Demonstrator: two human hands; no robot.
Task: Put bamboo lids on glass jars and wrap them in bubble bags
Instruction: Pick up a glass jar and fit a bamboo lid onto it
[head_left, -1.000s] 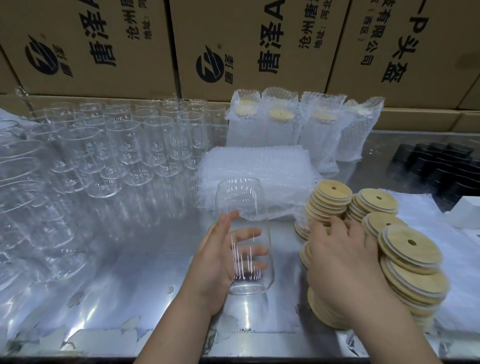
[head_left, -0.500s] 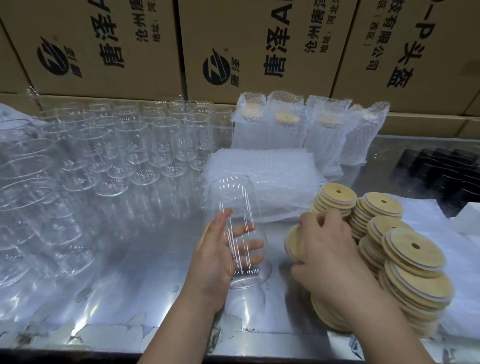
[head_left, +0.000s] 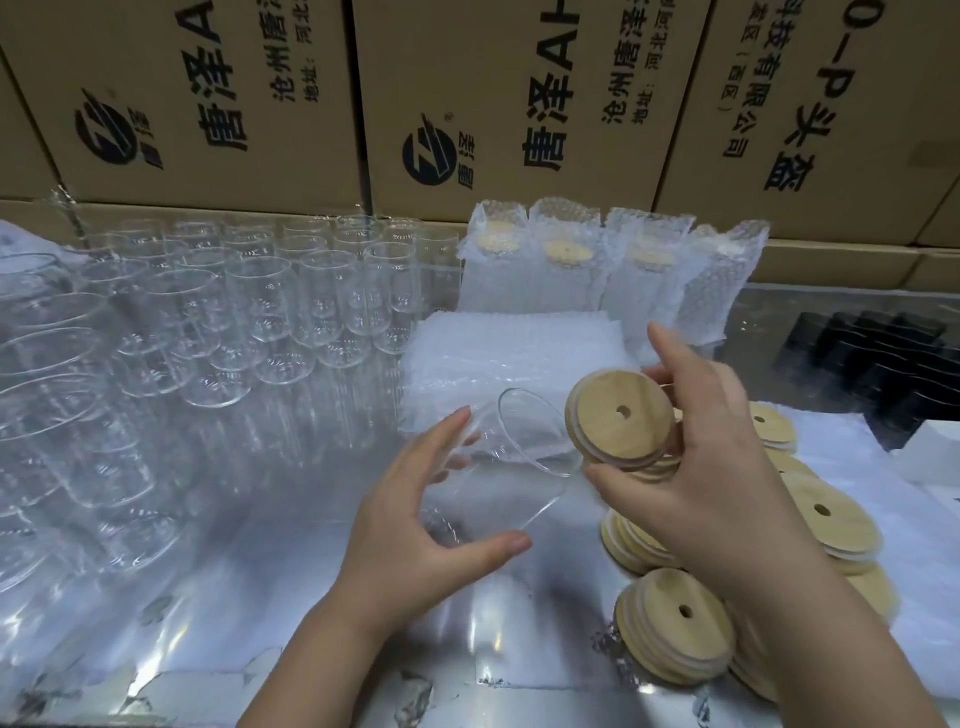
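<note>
Up comes the glass jar (head_left: 504, 467) since half a second ago: it was upright near the worktop (head_left: 260, 597), now I've got it lifted and tipped, mouth swung to the right. And the bamboo lid (head_left: 618, 418) has come off the piles and risen to meet that mouth.

Taking it from the biggest: printed cardboard boxes (head_left: 208, 104) wall off the whole back. Below them runs the shiny metal worktop. Rows of empty jars (head_left: 260, 312) crowd its left side, open ends up. Centre back, a flat stack of bubble bags (head_left: 519, 364) lies just behind the held jar, and behind the stack four wrapped jars (head_left: 571, 275) stand upright against the boxes, bamboo showing through three of them. Far right, a cluster of black items (head_left: 893, 364), too dim to name. Heaped lids (head_left: 675, 639) sit front right, partly under my right forearm.

Now the hands. Left hand (head_left: 410, 535) is curled round the jar's lower body, thumb on the near side, fingers seen through the glass on the far side. Right hand (head_left: 701, 467) pinches the lid by its edge, thumb at the bottom, fingers behind, index finger sticking up straight. Lid faces me, tilted, straw hole showing, its lower left edge just beside the jar's rim; whether they touch, I cannot tell.
</note>
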